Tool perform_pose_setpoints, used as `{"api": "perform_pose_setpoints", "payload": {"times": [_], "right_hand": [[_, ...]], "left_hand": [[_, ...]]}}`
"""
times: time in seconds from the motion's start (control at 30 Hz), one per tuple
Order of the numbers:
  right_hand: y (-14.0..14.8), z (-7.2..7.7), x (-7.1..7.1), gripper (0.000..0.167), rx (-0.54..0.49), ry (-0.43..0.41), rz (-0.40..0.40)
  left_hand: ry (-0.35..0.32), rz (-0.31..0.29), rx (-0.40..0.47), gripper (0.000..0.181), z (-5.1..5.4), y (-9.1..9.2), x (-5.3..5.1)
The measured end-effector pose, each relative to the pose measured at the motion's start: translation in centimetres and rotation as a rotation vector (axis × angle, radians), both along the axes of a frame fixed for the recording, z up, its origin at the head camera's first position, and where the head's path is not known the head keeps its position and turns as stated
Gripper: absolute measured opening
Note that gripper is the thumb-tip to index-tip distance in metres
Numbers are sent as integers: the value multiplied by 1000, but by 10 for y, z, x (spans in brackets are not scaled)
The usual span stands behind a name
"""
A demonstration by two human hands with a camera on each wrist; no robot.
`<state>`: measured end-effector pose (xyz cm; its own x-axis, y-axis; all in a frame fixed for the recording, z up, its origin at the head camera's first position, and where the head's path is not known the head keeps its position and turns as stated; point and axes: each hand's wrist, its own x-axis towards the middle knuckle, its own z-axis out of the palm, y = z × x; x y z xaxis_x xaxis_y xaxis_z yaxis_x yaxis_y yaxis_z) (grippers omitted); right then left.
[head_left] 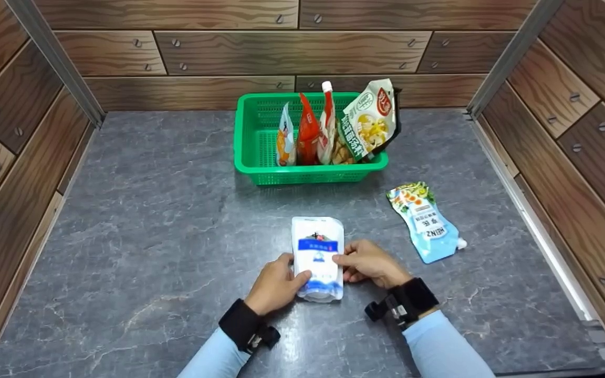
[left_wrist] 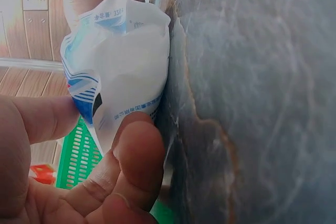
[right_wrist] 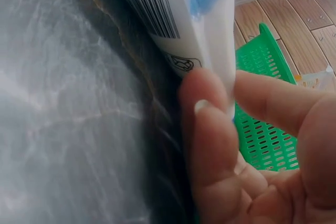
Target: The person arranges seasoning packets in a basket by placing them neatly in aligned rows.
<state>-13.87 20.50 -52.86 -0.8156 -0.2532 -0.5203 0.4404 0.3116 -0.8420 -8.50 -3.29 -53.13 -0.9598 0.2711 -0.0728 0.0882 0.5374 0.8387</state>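
A white and blue plastic pouch [head_left: 319, 231] lies between my two hands, near the front middle of the dark marbled table. On its left edge my left hand [head_left: 275, 283] pinches it, thumb on the printed front and fingers behind. My right hand [head_left: 371, 262] pinches the opposite edge the same way. The left wrist view shows the bulging end of the white pouch [left_wrist: 131, 61] just above the tabletop. In the right wrist view a barcode is visible on the back of the pouch [right_wrist: 157, 3], beside the fingertips.
Behind the hands stands a green basket [head_left: 308, 170] with several upright packets, including a red pouch [head_left: 308, 136] and a soup packet [head_left: 373, 123] leaning over its right rim. A light blue Heinz pouch [head_left: 428, 226] with a white cap lies to the right. Wood-patterned walls enclose the table.
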Motion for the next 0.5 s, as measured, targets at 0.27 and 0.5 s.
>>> {"api": "perform_pose_setpoints", "payload": {"times": [0.27, 0.5], "right_hand": [[-3, 1, 0, 25, 18, 37, 31], [-8, 11, 2, 23, 34, 127, 16]], "left_hand": [[-17, 11, 18, 55, -2, 0, 0], [49, 25, 29, 55, 1, -2, 1]]}}
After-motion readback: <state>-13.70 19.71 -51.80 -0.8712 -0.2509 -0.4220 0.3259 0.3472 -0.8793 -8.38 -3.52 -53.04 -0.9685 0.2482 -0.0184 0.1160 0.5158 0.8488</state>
